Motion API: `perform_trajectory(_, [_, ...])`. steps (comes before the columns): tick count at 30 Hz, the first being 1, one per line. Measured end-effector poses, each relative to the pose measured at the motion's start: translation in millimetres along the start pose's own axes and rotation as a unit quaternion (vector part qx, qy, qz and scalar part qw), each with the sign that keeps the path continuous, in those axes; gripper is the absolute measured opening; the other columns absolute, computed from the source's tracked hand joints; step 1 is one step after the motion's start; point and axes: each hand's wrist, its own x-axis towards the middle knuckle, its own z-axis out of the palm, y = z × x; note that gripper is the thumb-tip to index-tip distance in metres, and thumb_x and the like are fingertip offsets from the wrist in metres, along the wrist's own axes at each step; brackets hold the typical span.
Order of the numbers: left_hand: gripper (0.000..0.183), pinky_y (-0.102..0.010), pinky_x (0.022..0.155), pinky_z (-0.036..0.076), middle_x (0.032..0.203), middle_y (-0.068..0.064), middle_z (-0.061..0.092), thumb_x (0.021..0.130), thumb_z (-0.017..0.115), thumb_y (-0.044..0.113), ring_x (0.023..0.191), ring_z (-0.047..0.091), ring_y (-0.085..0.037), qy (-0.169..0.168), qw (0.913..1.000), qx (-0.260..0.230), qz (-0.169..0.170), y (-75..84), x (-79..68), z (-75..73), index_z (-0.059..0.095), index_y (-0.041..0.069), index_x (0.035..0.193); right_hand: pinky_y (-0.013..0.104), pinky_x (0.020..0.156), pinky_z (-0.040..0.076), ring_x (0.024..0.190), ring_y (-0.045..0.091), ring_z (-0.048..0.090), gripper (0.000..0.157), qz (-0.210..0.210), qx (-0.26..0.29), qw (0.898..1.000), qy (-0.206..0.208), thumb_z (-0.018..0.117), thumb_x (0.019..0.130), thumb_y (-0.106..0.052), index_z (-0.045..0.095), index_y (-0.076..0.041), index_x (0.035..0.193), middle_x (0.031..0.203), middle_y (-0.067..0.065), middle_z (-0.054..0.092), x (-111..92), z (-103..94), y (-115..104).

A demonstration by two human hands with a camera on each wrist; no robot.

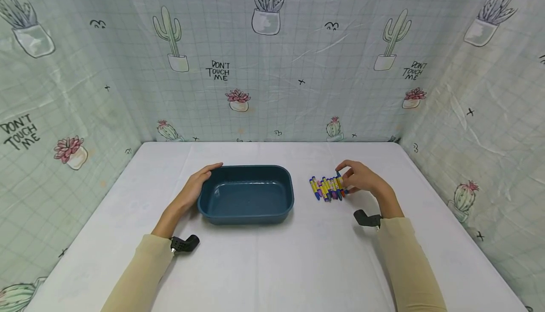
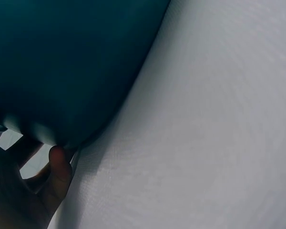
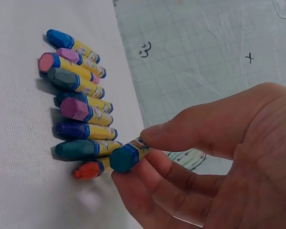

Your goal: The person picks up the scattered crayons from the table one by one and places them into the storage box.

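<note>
My right hand (image 1: pixel 361 177) is at the right end of a row of crayons (image 1: pixel 326 189). Between its thumb and fingers it pinches a blue-green crayon (image 3: pixel 122 159) in a yellow and blue wrapper. Right beside that one lie an orange-red crayon (image 3: pixel 88 170) and a dark green crayon (image 3: pixel 74 150). A dark blue rectangular plastic basin (image 1: pixel 246 219) stands left of the row, its inside bare. My left hand (image 1: pixel 196 186) rests against the basin's left side, fingers stretched along the back left corner. In the left wrist view its thumb (image 2: pixel 60 164) is close by the basin's wall.
A white cloth covers the table (image 1: pixel 272 264). Behind and on both sides stands a pale curtain (image 1: pixel 281 66) printed with cacti. Each wrist carries a small black camera mount, the left one (image 1: pixel 186 243) near the basin's front left corner.
</note>
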Motion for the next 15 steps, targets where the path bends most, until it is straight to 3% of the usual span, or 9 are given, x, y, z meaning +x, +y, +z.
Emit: perform_trajectory(15, [0.048,-0.063,0.129,0.013,0.167,-0.015,0.035,0.114,0.026,0.021,0.159,0.022,-0.038,-0.005,1.0,-0.004,-0.004,1.7,-0.4,-1.2,0.042,0.011,0.158,0.039,0.079,0.064,0.101,0.03,0.062,0.052,-0.019,-0.009,1.0,0.017,0.064,0.095,-0.005,0.051,-0.003,0.145,0.119,0.023,0.06,-4,5.8,-18])
